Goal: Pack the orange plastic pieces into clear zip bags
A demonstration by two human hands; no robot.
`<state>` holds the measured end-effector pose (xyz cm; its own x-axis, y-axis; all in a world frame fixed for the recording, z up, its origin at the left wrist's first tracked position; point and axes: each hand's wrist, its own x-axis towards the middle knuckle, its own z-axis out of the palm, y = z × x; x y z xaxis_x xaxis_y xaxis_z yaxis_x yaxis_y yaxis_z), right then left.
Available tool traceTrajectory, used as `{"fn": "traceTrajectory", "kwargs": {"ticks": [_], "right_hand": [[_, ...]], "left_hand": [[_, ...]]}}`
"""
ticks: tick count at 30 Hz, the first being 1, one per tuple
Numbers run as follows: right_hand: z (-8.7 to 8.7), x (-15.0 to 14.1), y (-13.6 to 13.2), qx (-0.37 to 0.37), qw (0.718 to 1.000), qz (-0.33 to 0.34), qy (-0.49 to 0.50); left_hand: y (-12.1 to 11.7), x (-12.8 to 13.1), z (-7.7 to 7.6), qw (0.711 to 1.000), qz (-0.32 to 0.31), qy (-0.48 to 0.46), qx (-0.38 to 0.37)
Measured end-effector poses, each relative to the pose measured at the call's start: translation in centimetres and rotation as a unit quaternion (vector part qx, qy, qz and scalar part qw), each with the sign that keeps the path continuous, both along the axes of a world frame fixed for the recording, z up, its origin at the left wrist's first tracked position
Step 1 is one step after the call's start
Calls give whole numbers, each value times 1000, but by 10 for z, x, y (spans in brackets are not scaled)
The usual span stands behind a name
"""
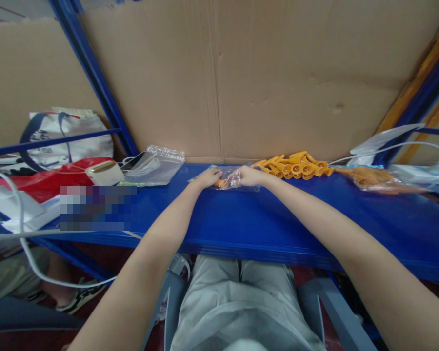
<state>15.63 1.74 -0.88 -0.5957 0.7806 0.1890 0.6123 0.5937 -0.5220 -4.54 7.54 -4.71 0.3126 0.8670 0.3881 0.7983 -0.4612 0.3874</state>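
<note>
my left hand [209, 177] and my right hand [248, 175] are both on a bag [229, 170] near the back of the table [241, 219], with a piece [220, 184] in it between them. just right of my right hand a pile of pieces [296, 168] sits before the cardboard panel [219, 87]; farther right lies a second bag [375, 179], more pieces inside. left of my left hand i have a pouch [170, 170], a cord [146, 165] on it, then a case [104, 174] beside a bundle [58, 178]. behind the bundle, past a rail [51, 144], is a tote [84, 140].
</note>
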Motion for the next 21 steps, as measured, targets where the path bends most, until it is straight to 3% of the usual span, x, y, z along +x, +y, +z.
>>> {"fn": "traceTrajectory", "kwargs": {"ticks": [4, 8, 10, 15, 21], "right_hand": [[13, 24, -8, 143, 971, -131, -138], [14, 53, -20, 211, 917, -273, -198], [9, 63, -25, 229, 893, -312, -230], [-9, 69, -25, 220, 876, -310, -296], [-20, 61, -24, 237, 884, -303, -265]], "left_hand": [[1, -8, 4, 998, 47, 23, -39], [3, -18, 6, 995, 81, 34, -46], [4, -21, 5, 995, 86, 37, -39], [4, -22, 3, 993, 99, 49, -47], [3, -22, 4, 993, 93, 56, -39]]}}
